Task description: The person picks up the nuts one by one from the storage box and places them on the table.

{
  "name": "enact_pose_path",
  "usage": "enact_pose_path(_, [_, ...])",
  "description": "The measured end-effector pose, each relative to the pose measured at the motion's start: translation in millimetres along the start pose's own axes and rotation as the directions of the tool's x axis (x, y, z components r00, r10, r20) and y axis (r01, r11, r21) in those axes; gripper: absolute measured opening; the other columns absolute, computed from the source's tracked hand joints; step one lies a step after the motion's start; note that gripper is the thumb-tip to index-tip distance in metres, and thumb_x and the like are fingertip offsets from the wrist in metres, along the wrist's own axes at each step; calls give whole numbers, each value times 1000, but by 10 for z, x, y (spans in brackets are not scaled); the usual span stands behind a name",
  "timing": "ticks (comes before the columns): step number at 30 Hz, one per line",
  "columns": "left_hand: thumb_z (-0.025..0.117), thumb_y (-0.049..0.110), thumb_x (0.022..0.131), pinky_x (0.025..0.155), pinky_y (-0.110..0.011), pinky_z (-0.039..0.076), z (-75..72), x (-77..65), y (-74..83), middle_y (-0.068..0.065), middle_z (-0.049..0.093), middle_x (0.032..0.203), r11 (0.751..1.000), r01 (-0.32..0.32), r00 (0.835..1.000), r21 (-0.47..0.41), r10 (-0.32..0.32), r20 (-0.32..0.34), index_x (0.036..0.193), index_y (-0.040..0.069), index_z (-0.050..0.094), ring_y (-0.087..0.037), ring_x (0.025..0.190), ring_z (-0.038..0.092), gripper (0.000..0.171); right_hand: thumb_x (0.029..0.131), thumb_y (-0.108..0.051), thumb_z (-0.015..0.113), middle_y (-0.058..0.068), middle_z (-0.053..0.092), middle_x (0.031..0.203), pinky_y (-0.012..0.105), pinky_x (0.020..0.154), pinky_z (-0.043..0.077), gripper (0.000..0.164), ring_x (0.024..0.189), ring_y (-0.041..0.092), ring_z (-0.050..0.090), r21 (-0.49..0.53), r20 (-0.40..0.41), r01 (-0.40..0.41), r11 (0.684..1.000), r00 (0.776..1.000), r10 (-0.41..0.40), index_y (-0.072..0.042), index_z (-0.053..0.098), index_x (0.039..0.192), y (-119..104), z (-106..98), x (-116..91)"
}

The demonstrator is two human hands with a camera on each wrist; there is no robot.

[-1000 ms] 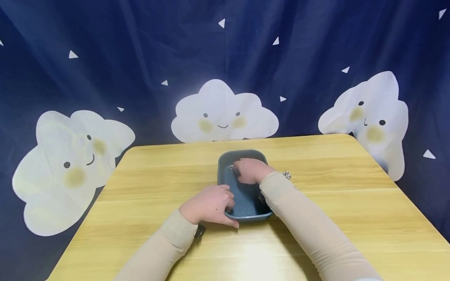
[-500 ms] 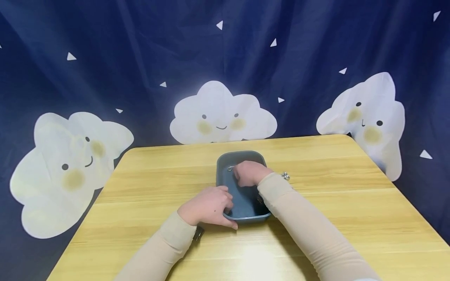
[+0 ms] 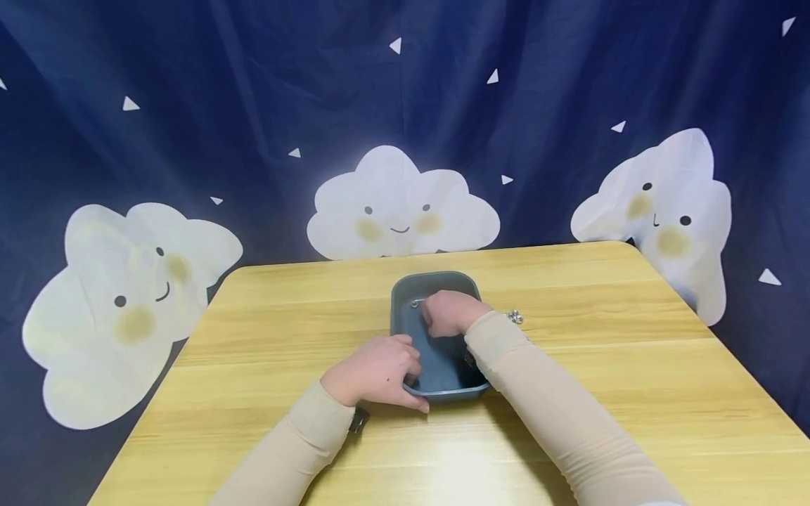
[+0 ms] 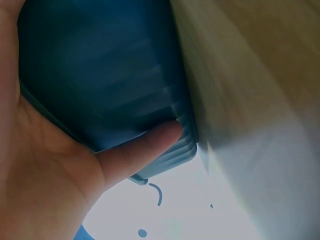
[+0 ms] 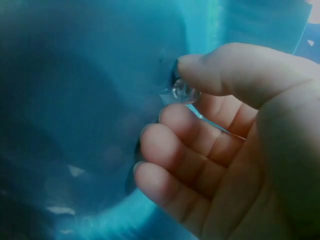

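Note:
A dark blue-grey plastic box (image 3: 443,376) with rounded corners lies lengthwise on the table. My left hand (image 3: 380,369) grips its near left corner, fingers over the rim and the thumb (image 4: 145,147) against the outer wall. Inside the box, toward the far end, my right hand (image 3: 452,313) is bent down to the floor. The right wrist view has its thumb and index finger pinching a small shiny round piece (image 5: 183,90), the other fingers curled below. A small silver ring-like piece (image 3: 415,303) shows just left of that hand; whether it is the same piece, I cannot tell.
A little cluster of shiny silver pieces (image 3: 515,317) lies on the wooden table (image 3: 285,316) right of the box, partly behind the right sleeve. A dark blue curtain (image 3: 544,84) with white clouds hangs behind the table.
The right hand has shifted slightly downward in the head view, its fingers staying at the far part of the box. The left hand keeps its place on the corner.

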State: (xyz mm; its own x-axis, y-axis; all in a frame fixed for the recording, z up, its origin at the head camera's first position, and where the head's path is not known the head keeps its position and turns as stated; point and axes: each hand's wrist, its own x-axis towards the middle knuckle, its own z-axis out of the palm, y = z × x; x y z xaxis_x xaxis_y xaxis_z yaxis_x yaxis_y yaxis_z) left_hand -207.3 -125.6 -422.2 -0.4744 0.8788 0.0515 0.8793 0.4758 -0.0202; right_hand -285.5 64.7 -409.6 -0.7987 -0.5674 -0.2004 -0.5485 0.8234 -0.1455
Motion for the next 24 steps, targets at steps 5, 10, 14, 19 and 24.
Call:
enact_pose_path(5, [71,74,76,62,-23,36,-11,-2,6,16,40,63,1000,5,1000,-4,-5,2,59,27,49,-11,71,40,55,85,-11,65,-7,39,52,27,53,35,25,49,12,39,19,4,-1,1000,1000,1,-19,51,65,-6,-6,-1])
enact_pose_path(10, [71,74,76,60,-23,35,-28,-3,13,16,40,63,1000,10,1000,-11,-10,9,60,27,49,-10,72,40,54,83,-12,66,-7,40,51,28,53,35,24,49,12,39,52,-25,10,999,1000,-9,-18,52,64,-21,-39,-16])
enact_pose_path(14, [71,74,76,63,-23,35,-32,-4,12,15,40,63,1000,4,1000,-9,-4,5,59,26,48,-11,72,40,55,82,-14,67,-6,44,53,28,54,37,20,50,12,42,71,-46,13,997,999,-9,-18,54,68,-25,-91,-35])
enact_pose_path(19, [71,73,76,65,-23,36,-29,-7,10,15,40,63,1000,0,1000,-9,0,3,59,26,48,-11,71,40,55,85,-14,66,-4,42,54,29,53,35,21,49,14,39,103,-71,12,995,997,-4,-16,54,68,-12,-154,-70])
enact_pose_path(24, [71,73,77,64,-23,35,-22,-9,7,15,40,63,1000,-3,1000,-13,4,2,59,26,48,-10,71,40,55,87,-13,65,-4,43,57,29,54,35,20,51,14,39,141,-129,32,989,992,-13,-16,54,71,7,-202,-149])
